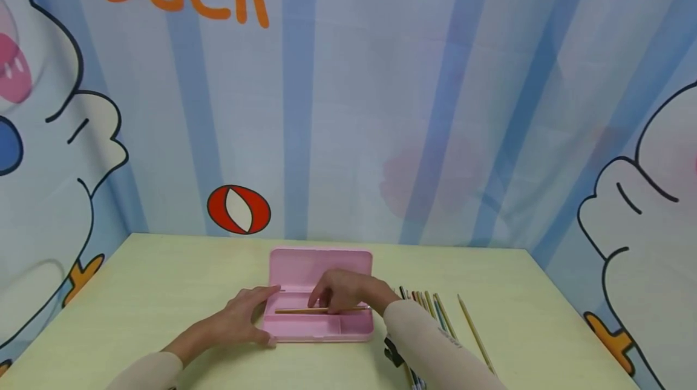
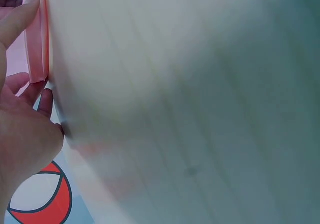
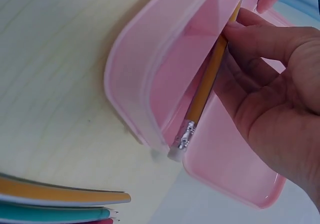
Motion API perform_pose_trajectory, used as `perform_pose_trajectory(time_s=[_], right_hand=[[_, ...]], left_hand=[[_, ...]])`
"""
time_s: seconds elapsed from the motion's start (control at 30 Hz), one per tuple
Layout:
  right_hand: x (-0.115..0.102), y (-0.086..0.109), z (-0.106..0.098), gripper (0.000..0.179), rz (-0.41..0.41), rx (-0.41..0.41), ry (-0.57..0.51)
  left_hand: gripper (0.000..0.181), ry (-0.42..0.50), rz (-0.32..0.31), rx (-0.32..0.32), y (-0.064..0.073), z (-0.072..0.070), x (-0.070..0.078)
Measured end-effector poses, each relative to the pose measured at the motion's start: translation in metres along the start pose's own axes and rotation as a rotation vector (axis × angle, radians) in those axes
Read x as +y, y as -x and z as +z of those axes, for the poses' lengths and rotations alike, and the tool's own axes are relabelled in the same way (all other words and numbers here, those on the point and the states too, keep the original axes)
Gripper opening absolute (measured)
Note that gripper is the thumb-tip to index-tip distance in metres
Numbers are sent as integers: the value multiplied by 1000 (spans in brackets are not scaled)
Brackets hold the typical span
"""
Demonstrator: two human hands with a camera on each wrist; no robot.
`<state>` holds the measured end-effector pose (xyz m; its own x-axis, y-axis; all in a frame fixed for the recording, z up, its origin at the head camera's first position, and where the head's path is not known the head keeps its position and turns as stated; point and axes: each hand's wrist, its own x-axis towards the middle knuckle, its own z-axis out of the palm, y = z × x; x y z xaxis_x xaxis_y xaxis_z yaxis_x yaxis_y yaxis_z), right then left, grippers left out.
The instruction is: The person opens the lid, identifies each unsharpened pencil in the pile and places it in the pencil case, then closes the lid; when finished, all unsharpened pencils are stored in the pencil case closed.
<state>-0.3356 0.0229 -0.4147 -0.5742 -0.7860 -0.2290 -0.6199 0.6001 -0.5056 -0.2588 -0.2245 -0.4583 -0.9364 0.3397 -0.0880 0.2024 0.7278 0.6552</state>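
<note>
An opened pink pencil case [image 1: 320, 266] lies on the pale table, its lid tipped back away from the person. The left hand [image 1: 236, 319] grips the case's left end, thumb at the front corner and fingers near the hinge side. Over the case, the right hand [image 1: 343, 290] pinches a yellow pencil [image 3: 204, 86] between thumb and fingers. This pencil lies lengthwise along the case, just over its inner divider; its silver band and eraser [image 3: 176, 153] point to the right end. Part of the pencil's shaft is hidden behind the right fingers.
Right of the case lie several pencils [image 1: 428, 300] side by side, partly hidden by the right forearm. Farther right, one pencil [image 1: 475, 332] lies apart. A striped cloth backdrop [image 1: 348, 106] rises behind the table's far edge.
</note>
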Motion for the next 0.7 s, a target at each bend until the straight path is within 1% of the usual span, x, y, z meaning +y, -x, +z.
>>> perform_pose_trajectory(time_s=[0.1, 0.2, 0.33, 0.43, 0.53, 0.7], right_hand=[[-1, 0, 1, 41, 23, 19, -1], [-2, -1, 2, 40, 44, 29, -12], [-3, 0, 3, 38, 74, 44, -23], [-3, 1, 5, 35, 80, 65, -28], [-3, 1, 7, 32, 67, 92, -23], [-6, 0, 10, 28, 35, 126, 32]], left_hand=[[98, -9, -25, 4, -1, 0, 1], [98, -16, -29, 6, -1, 0, 2], [98, -14, -10, 6, -1, 0, 2], [97, -7, 1, 4, 0, 0, 2], [97, -7, 8, 5, 0, 0, 2], [97, -9, 17, 10, 1, -1, 2]])
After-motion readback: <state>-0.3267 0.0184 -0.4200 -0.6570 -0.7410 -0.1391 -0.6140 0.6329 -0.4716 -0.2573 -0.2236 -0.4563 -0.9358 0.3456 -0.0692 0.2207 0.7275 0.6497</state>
